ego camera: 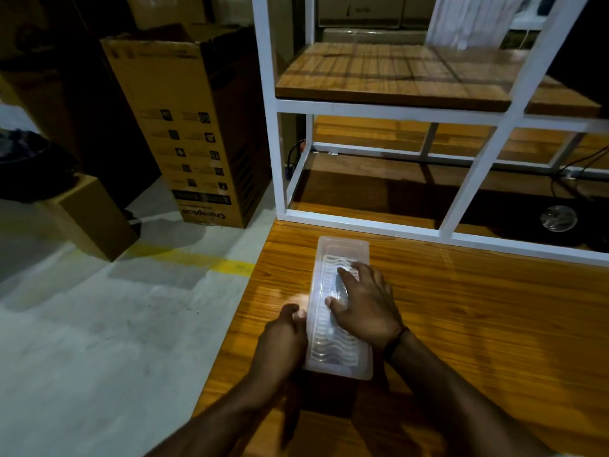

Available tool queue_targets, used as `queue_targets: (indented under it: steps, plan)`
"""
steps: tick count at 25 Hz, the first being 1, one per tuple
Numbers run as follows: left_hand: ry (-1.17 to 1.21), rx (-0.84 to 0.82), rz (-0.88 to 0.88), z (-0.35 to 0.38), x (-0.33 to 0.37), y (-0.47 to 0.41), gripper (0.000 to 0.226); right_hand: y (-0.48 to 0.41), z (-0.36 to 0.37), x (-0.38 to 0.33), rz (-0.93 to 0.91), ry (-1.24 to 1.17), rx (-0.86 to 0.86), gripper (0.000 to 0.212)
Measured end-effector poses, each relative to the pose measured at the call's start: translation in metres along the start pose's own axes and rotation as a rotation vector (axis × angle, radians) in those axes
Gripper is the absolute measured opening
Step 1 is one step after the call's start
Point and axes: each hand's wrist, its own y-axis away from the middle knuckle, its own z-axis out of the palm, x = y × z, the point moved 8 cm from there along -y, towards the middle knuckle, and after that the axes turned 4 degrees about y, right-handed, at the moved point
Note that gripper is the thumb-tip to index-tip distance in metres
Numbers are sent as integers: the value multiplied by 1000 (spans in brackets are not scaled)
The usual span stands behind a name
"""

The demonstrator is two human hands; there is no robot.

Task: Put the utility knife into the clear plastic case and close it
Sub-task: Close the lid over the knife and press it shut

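A long clear plastic case (339, 252) lies on the wooden table (478, 308), its ribbed lid down on top. My right hand (365, 305) rests flat on the lid with fingers spread, pressing near the middle. My left hand (286, 338) grips the case's left long edge, thumb on the rim. A dim grey shape under the lid beneath my right fingers may be the utility knife; I cannot tell for sure.
A white metal shelf frame (362, 222) with wooden boards stands just behind the case. A round clear lid (558, 218) lies at the right on a dark patch. Cardboard boxes (194, 133) stand on the floor left of the table's edge.
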Motion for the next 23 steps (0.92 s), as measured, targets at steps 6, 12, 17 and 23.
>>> queue_targets:
  steps: [6, 12, 17, 23]
  plan:
    - [27, 59, -21, 3, 10, 37, 44, -76, -7, -15, -21, 50, 99, 51]
    - [-64, 40, -47, 7, 11, 37, 46, -157, 4, 16, 258, -261, -96, 42]
    - [-50, -36, -22, 12, 13, 33, 42, -180, 23, 18, 273, -188, -221, 50]
    - [-70, -54, -6, 13, 12, 29, 42, -154, -5, 2, 117, -95, 118, 35]
